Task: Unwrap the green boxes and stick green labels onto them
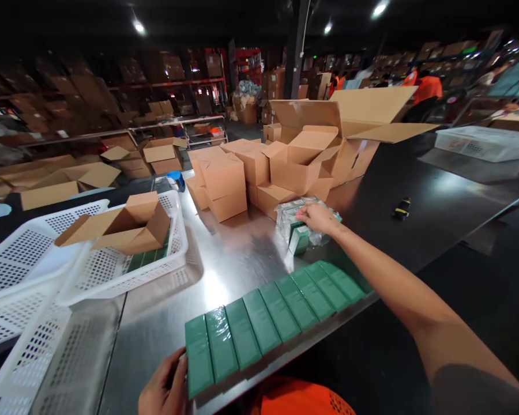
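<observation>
A row of several slim green boxes [266,317] stands side by side along the table's near edge, some with glossy film on them. My left hand [166,383] rests against the row's left end, fingers bent and thumb apart from them, not wrapped round a box. Farther out, my right hand [318,217] pinches the clear plastic wrap [285,219] of a bundle. Inside and under that wrap, more green boxes [300,239] show, one leaning out at the near side. My right fingertips press together on the film, and the palm hides part of the bundle.
Brown cartons [225,178] stand behind the bundle, with a large open carton [354,132] to their right. White baskets [179,230] sit at left, one holding an open carton and green boxes. A black-and-yellow object [401,208] and a blue tape roll [176,180] lie on the metal table [168,328].
</observation>
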The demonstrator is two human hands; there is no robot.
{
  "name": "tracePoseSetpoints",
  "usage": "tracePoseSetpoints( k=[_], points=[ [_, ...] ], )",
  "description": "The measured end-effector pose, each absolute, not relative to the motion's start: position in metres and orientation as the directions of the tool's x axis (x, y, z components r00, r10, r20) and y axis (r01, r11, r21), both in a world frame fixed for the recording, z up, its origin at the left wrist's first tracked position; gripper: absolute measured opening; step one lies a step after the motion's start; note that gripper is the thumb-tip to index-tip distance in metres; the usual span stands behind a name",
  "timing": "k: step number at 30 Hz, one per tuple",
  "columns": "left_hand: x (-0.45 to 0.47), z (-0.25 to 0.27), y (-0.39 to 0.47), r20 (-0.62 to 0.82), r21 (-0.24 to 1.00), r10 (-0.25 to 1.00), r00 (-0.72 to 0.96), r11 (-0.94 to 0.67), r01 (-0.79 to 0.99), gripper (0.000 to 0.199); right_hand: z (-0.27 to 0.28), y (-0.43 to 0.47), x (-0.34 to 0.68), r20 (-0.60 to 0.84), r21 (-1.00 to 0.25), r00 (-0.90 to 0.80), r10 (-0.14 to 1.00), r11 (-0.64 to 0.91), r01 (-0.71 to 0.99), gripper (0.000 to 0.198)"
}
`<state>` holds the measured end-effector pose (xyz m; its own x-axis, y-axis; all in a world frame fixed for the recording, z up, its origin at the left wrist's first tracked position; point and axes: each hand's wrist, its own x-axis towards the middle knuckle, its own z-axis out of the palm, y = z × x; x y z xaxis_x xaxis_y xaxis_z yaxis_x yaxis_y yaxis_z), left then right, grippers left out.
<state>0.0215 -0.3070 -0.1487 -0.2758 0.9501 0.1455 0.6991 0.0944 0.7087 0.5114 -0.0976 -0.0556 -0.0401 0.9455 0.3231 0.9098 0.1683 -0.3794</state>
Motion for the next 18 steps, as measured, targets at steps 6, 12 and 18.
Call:
tracePoseSetpoints(
  k=[6,12,18],
  points=[
    [0.018,-0.154,-0.306,0.146,0.694,0.948,-0.281,0.104,0.713,0.039,-0.048,-0.095,0.511,0.416,-0.362,-0.094,0.905,0.259,0.895,0.016],
    [0.019,-0.153,-0.306,0.145,0.719,0.954,-0.264,0.082,0.690,0.038,-0.049,-0.094,0.511,0.396,-0.415,-0.081,0.915,0.257,0.873,0.011],
    [0.020,-0.151,-0.306,0.100,0.743,0.951,-0.292,0.124,0.658,0.041,-0.044,-0.096,0.513,0.431,-0.472,-0.032,0.902,0.256,0.844,0.008]
  ],
)
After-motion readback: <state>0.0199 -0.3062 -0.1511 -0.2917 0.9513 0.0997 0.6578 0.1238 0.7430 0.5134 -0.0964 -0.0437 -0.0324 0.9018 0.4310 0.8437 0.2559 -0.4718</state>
